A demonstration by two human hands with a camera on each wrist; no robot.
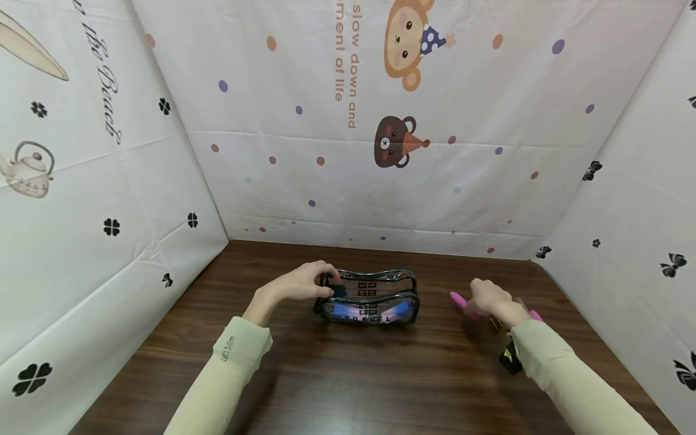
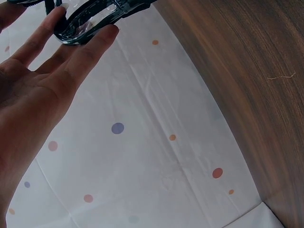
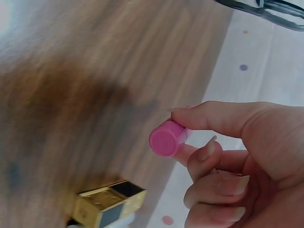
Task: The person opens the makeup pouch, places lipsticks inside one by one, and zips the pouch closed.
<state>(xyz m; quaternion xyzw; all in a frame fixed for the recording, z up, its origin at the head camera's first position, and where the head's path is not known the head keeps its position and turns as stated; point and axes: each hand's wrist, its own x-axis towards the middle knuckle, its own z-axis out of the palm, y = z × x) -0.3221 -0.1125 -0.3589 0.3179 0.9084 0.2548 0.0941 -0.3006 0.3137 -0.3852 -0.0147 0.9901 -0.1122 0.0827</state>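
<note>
A clear travel pouch (image 1: 380,275) with black trim and dark lettering lies at the middle of the table, its top apparently unzipped. My left hand (image 1: 299,283) grips its left end, thumb and fingers on either side of the black rim (image 2: 78,38). Blue-and-pink items (image 1: 399,311) show through the front wall, and something dark sits near my left fingertips. Off to the right, my right hand (image 1: 486,299) pinches a pink cylindrical tube (image 3: 166,138) between thumb and index finger, above the table. Its other fingers are curled. What the tube is, I cannot tell.
Below my right wrist is a gold-and-black box (image 3: 111,202). Close by lies a black item with a yellow-green patch (image 1: 510,357). Another bit of pink (image 1: 536,316) shows beyond the wrist. Printed white cloth (image 1: 326,181) walls the dark wooden table (image 1: 380,380) at the back and sides.
</note>
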